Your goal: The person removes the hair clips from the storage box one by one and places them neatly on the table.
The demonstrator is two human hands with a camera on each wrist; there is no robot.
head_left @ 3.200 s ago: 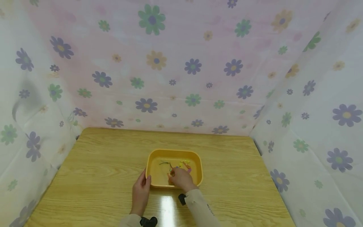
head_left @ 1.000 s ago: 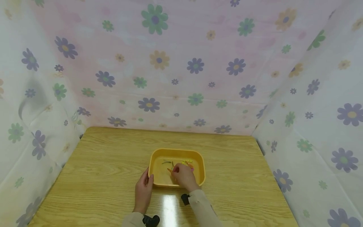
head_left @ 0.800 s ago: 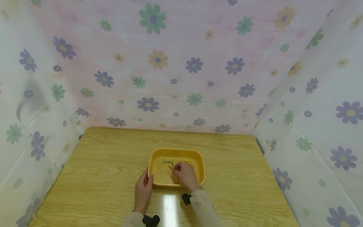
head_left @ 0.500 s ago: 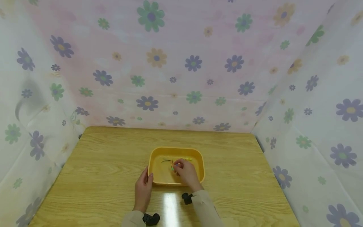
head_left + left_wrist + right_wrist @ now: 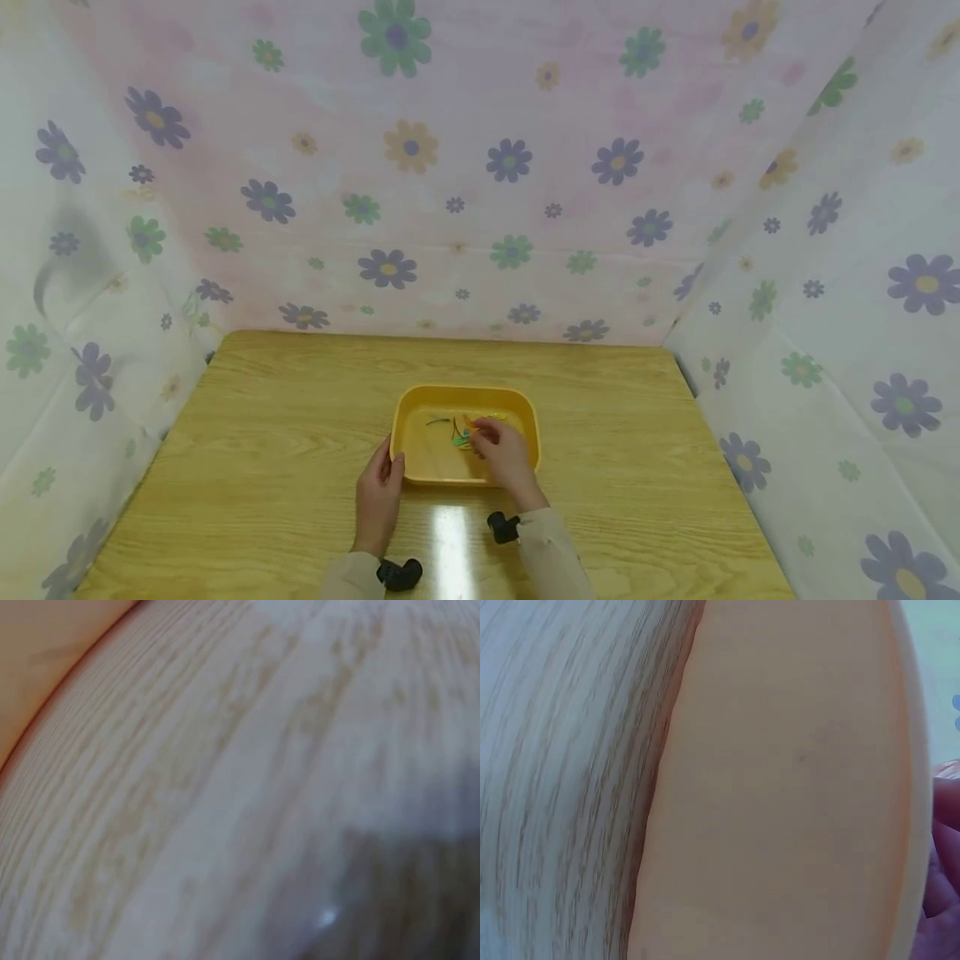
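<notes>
A yellow-orange plastic tray (image 5: 420,477) sits on the wooden table. My left hand (image 5: 377,497) grips its left rim, thumb over the edge and fingers along the outside. Above the right half of the tray, my right hand (image 5: 506,454) pinches a small slim orange piece (image 5: 467,421) between thumb and fingers; its exact kind is too small to tell. Below the fingertips lie small green and blue pieces (image 5: 460,442). A thin dark strip (image 5: 438,422) lies farther left in the tray, and a yellow clip-like piece (image 5: 495,416) near the back wall. The right hand covers part of the contents.
The wood-grain table (image 5: 300,400) spreads around the tray on all sides. Flower-printed cloth (image 5: 450,167) walls it in at the back and both sides. In the right wrist view, the tray's outer wall (image 5: 780,787) fills the middle.
My right hand has shifted slightly right and away from the tray's middle, with the orange piece moving along in its fingers. Green and blue pieces now show beneath. The left hand keeps its grip.
</notes>
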